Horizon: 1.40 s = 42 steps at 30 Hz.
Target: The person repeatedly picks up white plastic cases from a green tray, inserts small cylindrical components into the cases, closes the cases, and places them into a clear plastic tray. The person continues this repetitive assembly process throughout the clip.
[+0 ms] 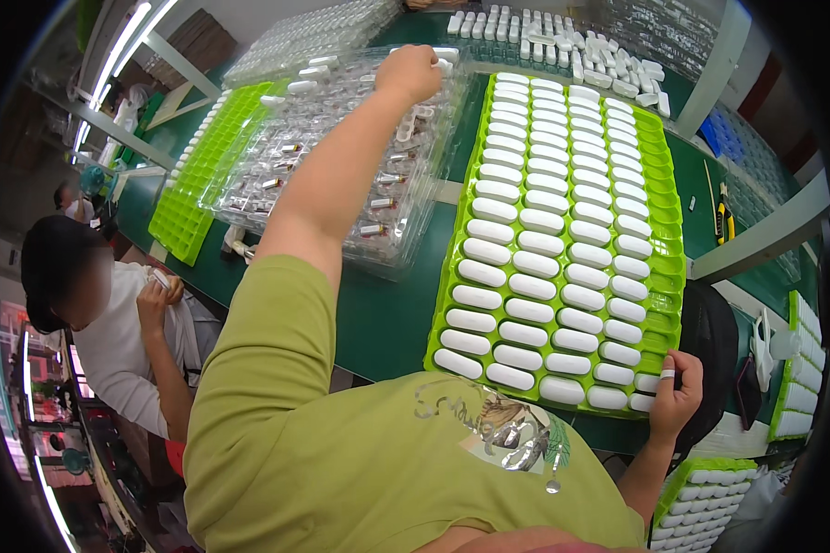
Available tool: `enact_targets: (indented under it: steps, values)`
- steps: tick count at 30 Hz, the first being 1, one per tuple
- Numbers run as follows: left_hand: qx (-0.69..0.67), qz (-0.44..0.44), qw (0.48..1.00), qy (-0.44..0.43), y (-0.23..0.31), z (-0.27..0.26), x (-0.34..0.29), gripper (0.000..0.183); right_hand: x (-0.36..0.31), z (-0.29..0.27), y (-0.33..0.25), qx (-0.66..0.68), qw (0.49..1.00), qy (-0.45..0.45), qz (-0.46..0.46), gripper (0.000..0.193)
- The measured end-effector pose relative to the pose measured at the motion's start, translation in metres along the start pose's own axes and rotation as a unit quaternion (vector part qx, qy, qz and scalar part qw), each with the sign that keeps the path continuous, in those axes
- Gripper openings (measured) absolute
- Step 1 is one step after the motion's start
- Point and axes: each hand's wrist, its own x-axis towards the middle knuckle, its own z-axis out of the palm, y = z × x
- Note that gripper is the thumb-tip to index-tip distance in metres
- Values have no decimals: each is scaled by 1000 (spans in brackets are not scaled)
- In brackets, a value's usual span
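Note:
My left hand (pixel 413 76) reaches far forward over clear plastic trays (pixel 341 166) full of small parts. Its fingers are curled closed beside white pieces at the trays' far edge; whatever they hold is hidden. At the near right corner of a bright green tray (pixel 666 304), my right hand (pixel 677 392) is closed, its fingertips against the end of a white oval case (pixel 648 382) in the tray's rightmost column. Rows of similar white oval cases (pixel 537 264) fill the other columns. Most pockets in that rightmost column hold no case.
Another green tray (pixel 186 198) lies at the left. White pieces (pixel 609 64) stand in rows at the back. Yellow-handled pliers (pixel 724 221) lie right, near a metal post (pixel 765 240). A seated person (pixel 129 341) works at the left. More filled green trays (pixel 701 502) sit lower right.

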Motion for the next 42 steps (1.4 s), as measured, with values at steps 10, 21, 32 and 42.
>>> enact_targets:
  steps: [10,21,32,42]
  values:
    - [209,68,972,-83,6,30,46,32,1,-4,-1,21,999,-14,28,8]
    - [-203,26,979,-10,16,-67,-4,32,50,11,-55,115,989,-71,-65,7]
    - [-601,-85,773,-183,81,-76,-194,25,102,145,-195,162,925,-342,-34,59]
    - [-497,-25,862,97,66,-61,-252,36,96,184,-172,398,818,-396,125,56]
